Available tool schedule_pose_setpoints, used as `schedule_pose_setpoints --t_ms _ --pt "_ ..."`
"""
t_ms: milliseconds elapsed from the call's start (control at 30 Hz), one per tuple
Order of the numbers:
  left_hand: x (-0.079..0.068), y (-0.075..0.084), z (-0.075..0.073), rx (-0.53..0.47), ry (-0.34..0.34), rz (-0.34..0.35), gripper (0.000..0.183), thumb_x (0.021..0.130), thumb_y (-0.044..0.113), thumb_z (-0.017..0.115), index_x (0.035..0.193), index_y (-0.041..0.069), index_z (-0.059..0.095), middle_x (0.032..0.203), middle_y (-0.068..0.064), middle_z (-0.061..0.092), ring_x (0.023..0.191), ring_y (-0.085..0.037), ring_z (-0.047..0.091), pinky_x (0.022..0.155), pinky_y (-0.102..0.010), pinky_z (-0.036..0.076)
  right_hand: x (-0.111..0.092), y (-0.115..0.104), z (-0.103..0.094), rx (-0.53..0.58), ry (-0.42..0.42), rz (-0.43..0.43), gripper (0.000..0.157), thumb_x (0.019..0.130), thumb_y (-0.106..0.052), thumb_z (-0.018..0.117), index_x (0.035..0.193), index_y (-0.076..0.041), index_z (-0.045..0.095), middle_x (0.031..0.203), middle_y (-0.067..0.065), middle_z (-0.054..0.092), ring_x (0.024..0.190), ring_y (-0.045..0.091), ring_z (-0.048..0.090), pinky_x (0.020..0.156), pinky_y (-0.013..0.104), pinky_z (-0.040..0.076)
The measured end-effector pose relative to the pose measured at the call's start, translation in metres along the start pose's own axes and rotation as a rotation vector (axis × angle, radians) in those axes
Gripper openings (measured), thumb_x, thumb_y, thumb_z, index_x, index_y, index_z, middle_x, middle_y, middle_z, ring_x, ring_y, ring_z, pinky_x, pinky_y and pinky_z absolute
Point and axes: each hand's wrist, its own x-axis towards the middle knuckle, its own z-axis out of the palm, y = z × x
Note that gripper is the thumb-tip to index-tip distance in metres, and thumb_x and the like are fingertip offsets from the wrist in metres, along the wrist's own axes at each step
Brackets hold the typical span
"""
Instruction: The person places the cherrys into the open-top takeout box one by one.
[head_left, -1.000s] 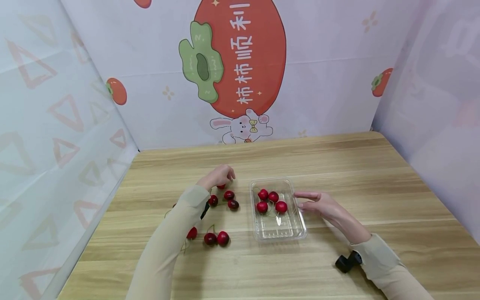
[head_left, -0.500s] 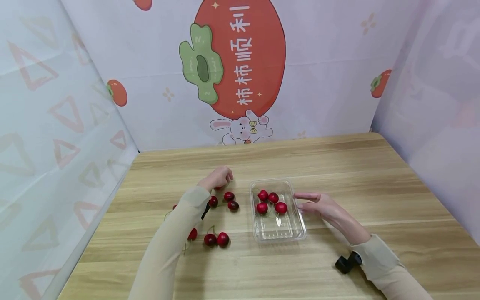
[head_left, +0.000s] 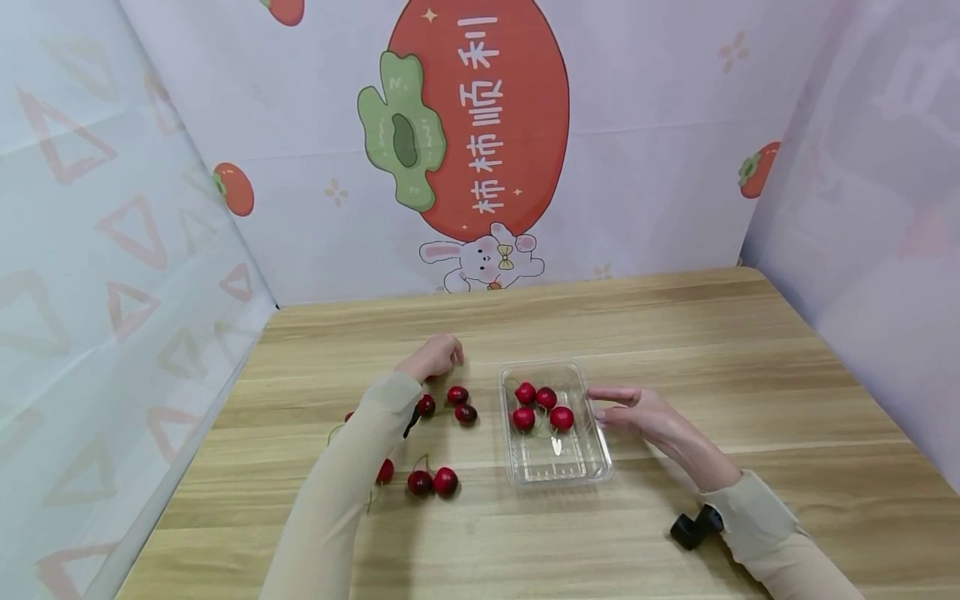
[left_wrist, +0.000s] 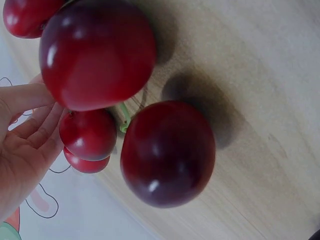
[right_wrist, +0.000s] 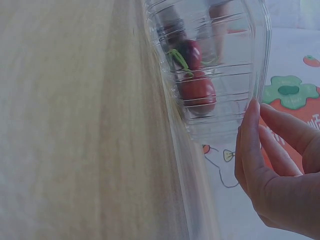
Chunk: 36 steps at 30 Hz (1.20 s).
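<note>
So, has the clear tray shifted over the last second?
No. In the head view, the clear tray keeps its place below the printed rabbit; no sideways or forward shift shows.

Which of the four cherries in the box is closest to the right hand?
In the head view, the lower-right cherry: it lies farthest toward the right hand; the other three sit further left.

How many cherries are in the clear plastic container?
4, toward the far end of the clear plastic container: back-left cherry, back-right cherry, front-left cherry, front-right cherry.
</note>
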Motion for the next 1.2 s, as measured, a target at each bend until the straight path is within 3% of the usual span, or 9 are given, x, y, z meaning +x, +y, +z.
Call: schedule_pose_setpoints --t_ms 500,767,1200 --pt "-0.002 -0.005 0.001 -0.011 0.020 0.054 0.029 0.073 -0.017 0.050 0.090 -0.001 0.067 0.092 -0.013 0.064 0.074 -0.018 0.054 0.065 -0.024 0.047 0.001 0.001 0.001 0.033 -0.012 -0.010 0.052 0.075 -0.002 0.066 0.120 0.011 0.043 0.125 0.019 0.046 0.087 0.012 0.062 0.079 0.027 0.048" --pt "-0.004 -0.007 -0.004 -0.025 0.013 0.047 0.029 0.074 -0.015 0.048 0.092 -0.002 0.066 0.097 -0.014 0.063 0.084 -0.023 0.057 0.072 -0.028 0.049 0.001 0.000 0.000 0.041 -0.028 -0.016 0.051 0.077 0.000 0.063 0.121 0.013 0.040 0.126 0.021 0.044 0.087 0.011 0.062 0.079 0.026 0.048" --pt "-0.010 -0.014 -0.007 0.001 0.041 0.149 0.025 0.074 -0.014 0.048 0.086 -0.004 0.068 0.090 -0.016 0.065 0.084 -0.025 0.060 0.071 -0.029 0.050 0.001 0.000 0.000 0.035 -0.026 -0.012 0.051 0.077 0.000 0.063 0.121 0.012 0.041 0.128 0.021 0.042 0.088 0.009 0.061 0.079 0.025 0.048"
